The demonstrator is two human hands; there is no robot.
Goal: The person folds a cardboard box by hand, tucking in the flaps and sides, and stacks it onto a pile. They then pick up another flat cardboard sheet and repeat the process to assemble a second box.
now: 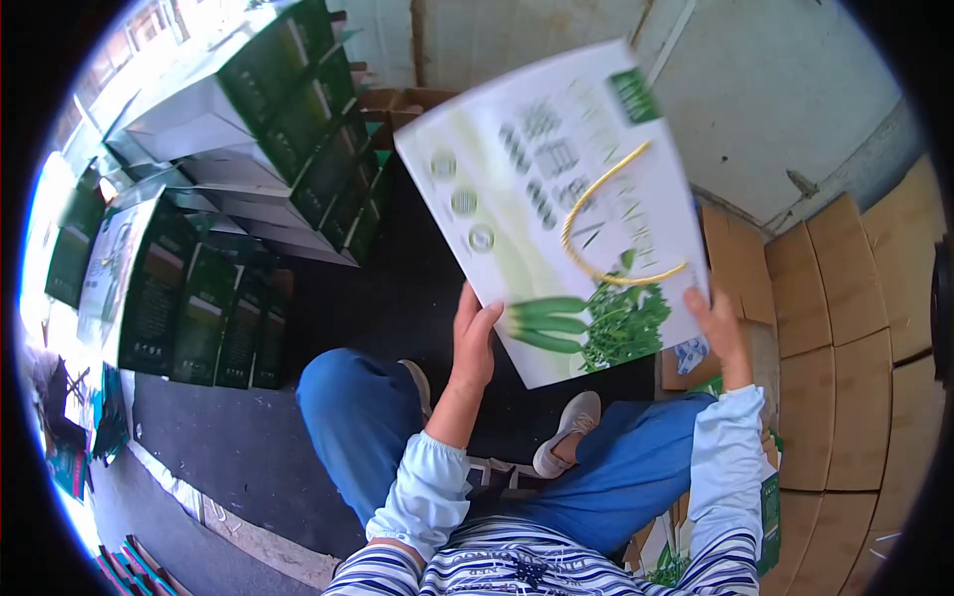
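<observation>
A white printed gift box [467, 248] with a yellow rope handle [568, 233] is held up before me, tilted. Green vegetables and dark lettering are printed on its face, and a green patch marks the top corner. My left hand [475, 333] grips its lower left edge, thumb on the front. At the lower right edge my right hand [722, 330] holds it, thumb in front and the other fingers partly hidden. The rope handle hangs in a loop across the printed face.
Stacked green and white boxes [298, 129] stand at the left, with a row of upright ones [199, 308] below them. Brown cartons [835, 338] are piled at the right. A dark mat [248, 447] covers the floor. More printed boxes [770, 507] lie beside my right leg.
</observation>
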